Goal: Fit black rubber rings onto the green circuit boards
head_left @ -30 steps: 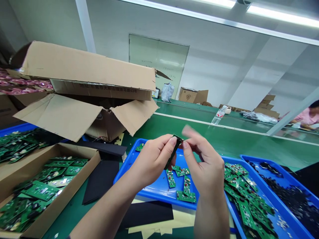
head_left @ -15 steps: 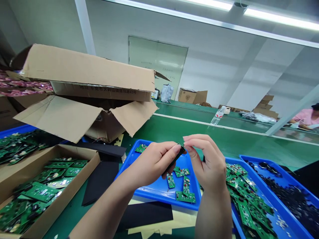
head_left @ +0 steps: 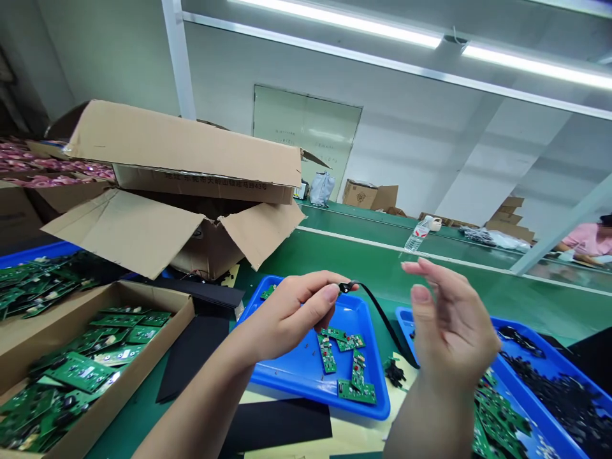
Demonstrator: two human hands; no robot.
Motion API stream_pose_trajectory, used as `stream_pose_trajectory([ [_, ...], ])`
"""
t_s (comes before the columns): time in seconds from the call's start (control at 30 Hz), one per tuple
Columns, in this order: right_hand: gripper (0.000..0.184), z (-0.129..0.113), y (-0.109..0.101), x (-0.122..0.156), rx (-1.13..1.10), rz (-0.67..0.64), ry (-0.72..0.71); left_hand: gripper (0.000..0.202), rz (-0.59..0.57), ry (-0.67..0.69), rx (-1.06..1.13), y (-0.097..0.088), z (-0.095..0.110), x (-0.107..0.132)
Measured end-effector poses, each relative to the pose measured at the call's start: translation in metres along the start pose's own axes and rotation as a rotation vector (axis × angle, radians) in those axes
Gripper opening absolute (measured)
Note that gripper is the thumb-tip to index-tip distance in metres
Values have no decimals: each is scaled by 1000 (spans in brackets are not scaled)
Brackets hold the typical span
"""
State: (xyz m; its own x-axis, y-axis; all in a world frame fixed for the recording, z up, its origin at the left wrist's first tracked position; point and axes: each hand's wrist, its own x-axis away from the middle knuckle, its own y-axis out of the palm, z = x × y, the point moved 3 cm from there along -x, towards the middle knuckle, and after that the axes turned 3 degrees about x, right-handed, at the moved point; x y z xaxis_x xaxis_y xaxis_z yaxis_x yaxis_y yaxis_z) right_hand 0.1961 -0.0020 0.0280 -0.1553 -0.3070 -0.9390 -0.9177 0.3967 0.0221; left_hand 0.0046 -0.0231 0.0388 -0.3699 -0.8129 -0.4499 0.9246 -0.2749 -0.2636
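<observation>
Black cable (head_left: pixel 377 315) with small connector (head_left: pixel 345 287): the left hand (head_left: pixel 291 312) is pinching the connector between thumb and fingers, seemingly lifting it clear of the green circuit boards (head_left: pixel 327 354) lying in the blue tray (head_left: pixel 335 405). The cable is trailing down past the tray's right rim, while the right hand (head_left: pixel 452 325) is staying open near it, gripping nothing.

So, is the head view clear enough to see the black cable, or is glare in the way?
Head view: the black cable shows sharply against the green bench, without glare; the ceiling lights glow bright; the wide lens bows the room's lines.
</observation>
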Motion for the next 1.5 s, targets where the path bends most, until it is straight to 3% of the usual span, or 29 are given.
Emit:
stream_pose_trajectory([
  [0.2,11,3,-20,-7,-33,321,47,36,-26,-22,-202,-13,-1,2],
  [0.33,18,2,-18,-9,-104,383,83,32,-41,27,-345,-18,-7,2],
  [0.4,26,0,-19,-9,-125,443,85,31,36,105,-420,-22,-12,0],
  [0.5,23,0,-24,-9,-120,496,132,31,286,212,-611,-34,-17,-3],
  [0.57,15,2,-27,-8,-121,455,182,30,420,266,-724,-40,-19,-3],
  [0.63,7,4,-27,-6,-121,343,219,30,449,334,-782,-40,-17,-3],
  [0.77,10,4,-3,3,-93,-227,372,33,351,476,-787,-26,-6,0],
  [0.83,13,1,13,10,-153,-425,446,35,284,506,-768,-17,-1,1],
  [0.9,12,-1,26,14,-247,-426,488,37,213,496,-733,-10,1,3],
  [1.03,4,-6,34,14,-344,-284,444,40,123,461,-632,-4,0,3],
  [1.3,19,-18,30,9,-239,-286,115,37,165,422,-509,-6,2,4],
  [1.5,20,-15,30,8,-217,-319,21,35,153,420,-457,-9,0,3],
])
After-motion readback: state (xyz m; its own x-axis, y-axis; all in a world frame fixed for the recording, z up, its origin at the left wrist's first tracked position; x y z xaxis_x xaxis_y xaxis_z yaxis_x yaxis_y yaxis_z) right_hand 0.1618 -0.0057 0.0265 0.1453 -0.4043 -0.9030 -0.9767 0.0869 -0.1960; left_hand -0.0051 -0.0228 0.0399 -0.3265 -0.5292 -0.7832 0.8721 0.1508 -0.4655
